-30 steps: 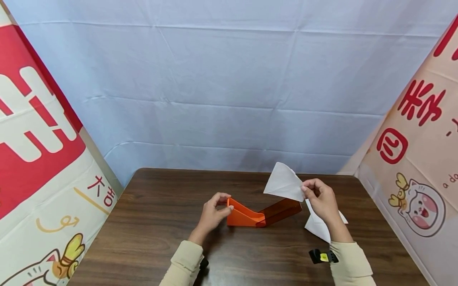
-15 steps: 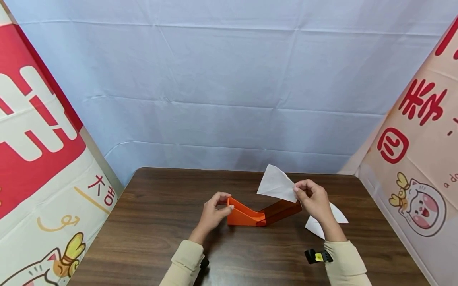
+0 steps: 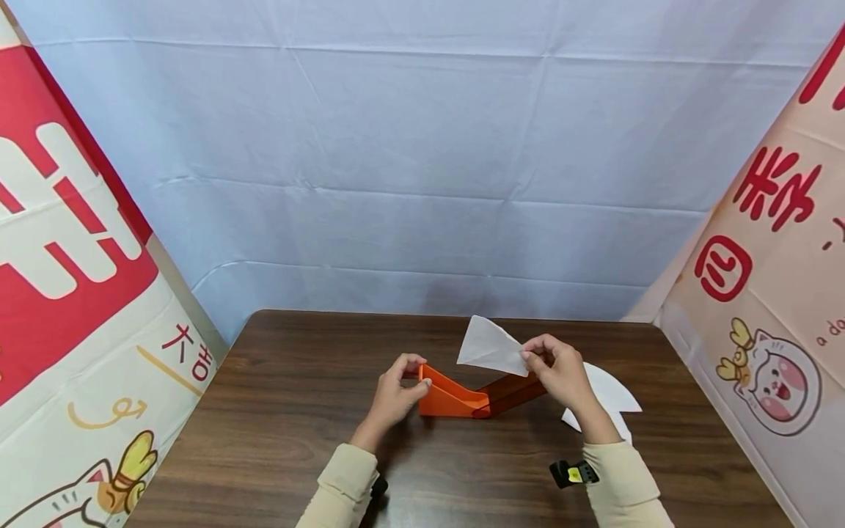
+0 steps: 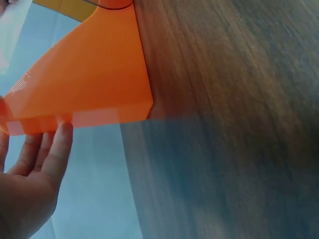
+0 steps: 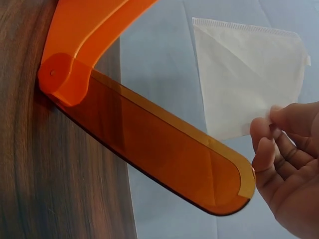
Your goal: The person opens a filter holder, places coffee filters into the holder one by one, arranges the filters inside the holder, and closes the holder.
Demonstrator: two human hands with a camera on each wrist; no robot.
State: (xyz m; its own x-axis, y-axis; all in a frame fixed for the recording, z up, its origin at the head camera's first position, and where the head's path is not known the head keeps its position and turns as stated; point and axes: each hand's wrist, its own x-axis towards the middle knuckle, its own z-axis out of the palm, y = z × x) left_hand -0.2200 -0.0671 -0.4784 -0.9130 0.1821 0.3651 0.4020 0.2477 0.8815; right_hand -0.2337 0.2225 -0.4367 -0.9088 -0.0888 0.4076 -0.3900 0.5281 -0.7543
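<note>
An orange plastic filter case [image 3: 452, 398] stands on the table, its see-through brown-orange lid [image 3: 515, 394] hinged out to the right. My left hand [image 3: 389, 396] pinches the case's tall left end between thumb and fingers. In the left wrist view, fingertips press against the end wall of the case [image 4: 94, 74]. A white, fan-shaped paper coffee filter [image 3: 490, 347] is pinched by one corner in my right hand [image 3: 560, 372], above the lid. The right wrist view shows the crimped seam of that filter [image 5: 249, 74], with the lid [image 5: 169, 154] in front.
More white paper filters [image 3: 610, 389] lie on the table at the right, partly behind the right wrist. The brown wooden table [image 3: 277, 411] ends in front of a pale blue cloth backdrop [image 3: 396, 183]. Printed cloths hang on both sides.
My right hand has carried the paper filter leftward and slightly lower, toward the orange case, uncovering more of the filters on the table. My left hand and the case have stayed put.
</note>
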